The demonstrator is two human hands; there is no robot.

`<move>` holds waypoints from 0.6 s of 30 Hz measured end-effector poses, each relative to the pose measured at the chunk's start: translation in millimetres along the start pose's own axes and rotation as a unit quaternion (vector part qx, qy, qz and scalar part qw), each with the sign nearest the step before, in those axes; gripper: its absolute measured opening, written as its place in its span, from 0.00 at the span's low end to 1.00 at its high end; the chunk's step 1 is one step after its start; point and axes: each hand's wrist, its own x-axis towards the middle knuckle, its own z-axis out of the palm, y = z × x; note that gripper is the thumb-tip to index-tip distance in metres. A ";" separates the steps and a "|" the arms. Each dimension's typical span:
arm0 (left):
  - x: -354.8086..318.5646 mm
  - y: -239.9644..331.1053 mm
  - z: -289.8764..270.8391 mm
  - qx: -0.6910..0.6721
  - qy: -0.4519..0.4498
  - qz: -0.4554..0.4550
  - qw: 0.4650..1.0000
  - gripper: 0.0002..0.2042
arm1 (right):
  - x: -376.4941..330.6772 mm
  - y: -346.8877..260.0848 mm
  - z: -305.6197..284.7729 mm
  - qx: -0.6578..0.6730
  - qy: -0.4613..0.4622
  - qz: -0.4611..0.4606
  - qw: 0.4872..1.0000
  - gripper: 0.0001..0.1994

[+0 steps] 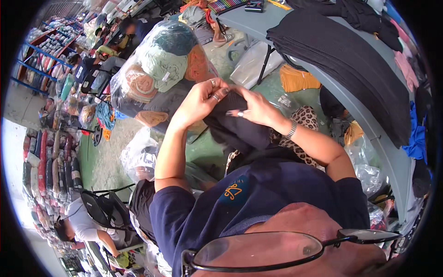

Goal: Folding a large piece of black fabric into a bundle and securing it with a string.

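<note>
A dark, soft fabric garment [235, 127] is held up in front of the chest by both hands. The left hand [199, 99], ringed on two fingers, is closed over the garment's upper left edge, with the fingers curled down around the cloth. The right hand [256, 108], with a metal watch band [291, 129] at its wrist, is pinched shut on the top edge just beside the left one, so that the two hands almost touch. The rest of the garment hangs down between the forearms, above a leopard-print cloth [300, 138] seen at the lap.

A large clear plastic bag stuffed with folded green, orange and dark textiles [161, 69] is seen just behind the hands. To the right, a grey worktop [369, 129] is covered by a stack of black folded fabric [341, 60]. A mustard-yellow cloth [297, 78] lies on the floor under the worktop. Another person [83, 224] is bent over at lower left.
</note>
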 end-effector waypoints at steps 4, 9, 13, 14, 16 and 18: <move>31.9 -37.1 2.7 0.159 0.026 -0.036 0.986 0.10 | -0.5 66.4 -11.7 -0.114 -0.008 0.011 0.993 0.12; 60.2 -159.0 -13.2 0.388 0.253 -0.020 0.886 0.10 | 46.6 113.4 -29.0 -0.142 0.039 0.016 0.989 0.13; 52.0 -248.0 -40.0 0.473 0.301 -0.134 0.817 0.11 | 67.4 165.2 -32.0 -0.256 0.061 0.030 0.964 0.13; 54.5 -256.6 -42.5 0.446 0.307 -0.155 0.827 0.11 | 69.1 189.3 -36.4 -0.260 0.060 0.047 0.962 0.13; 54.8 -270.5 -53.4 0.462 0.311 -0.145 0.817 0.12 | 75.1 210.8 -42.5 -0.313 0.066 0.092 0.943 0.13; 69.5 -262.0 -58.5 0.485 0.291 -0.120 0.816 0.13 | 72.5 228.2 -60.0 -0.368 0.084 0.110 0.919 0.12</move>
